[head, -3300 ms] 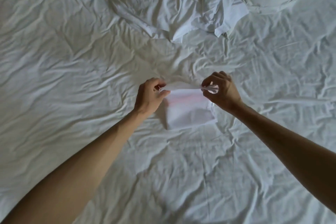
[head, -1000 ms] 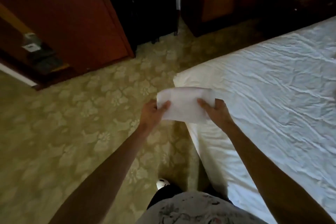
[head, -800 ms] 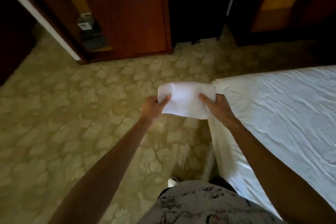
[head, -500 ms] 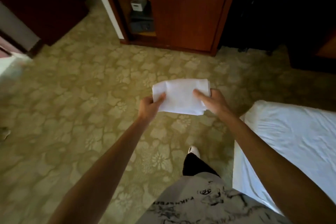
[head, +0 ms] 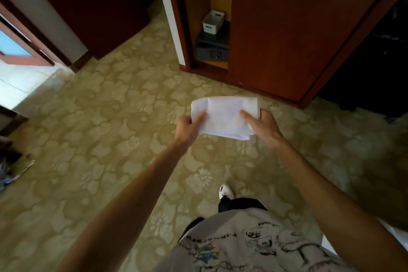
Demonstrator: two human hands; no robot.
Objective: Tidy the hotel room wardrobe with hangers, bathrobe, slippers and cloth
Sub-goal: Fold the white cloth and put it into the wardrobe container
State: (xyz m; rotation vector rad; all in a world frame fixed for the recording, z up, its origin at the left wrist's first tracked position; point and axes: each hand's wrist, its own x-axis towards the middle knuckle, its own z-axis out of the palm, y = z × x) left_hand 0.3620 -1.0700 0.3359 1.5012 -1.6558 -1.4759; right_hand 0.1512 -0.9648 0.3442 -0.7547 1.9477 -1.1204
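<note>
A folded white cloth (head: 225,117) is held flat in front of me, above the patterned carpet. My left hand (head: 187,128) pinches its left edge with the thumb on top. My right hand (head: 262,126) grips its right edge the same way. Ahead stands the brown wooden wardrobe (head: 298,28), its door partly open onto a narrow gap. In that gap a white plastic basket (head: 213,21) rests on a dark safe (head: 213,48). No hangers, bathrobe or slippers are in view.
Green-beige floral carpet (head: 99,139) covers the floor. A white wall edge (head: 169,11) borders the wardrobe's left side. A lit doorway (head: 19,73) is at the left, with shoes (head: 6,172) by the left edge. A dark suitcase (head: 375,73) stands at right. My foot (head: 225,191) is below the cloth.
I have turned away from the bed and walked toward the wardrobe, carrying the folded cloth in both hands. The bed has slid out of view to the right.
</note>
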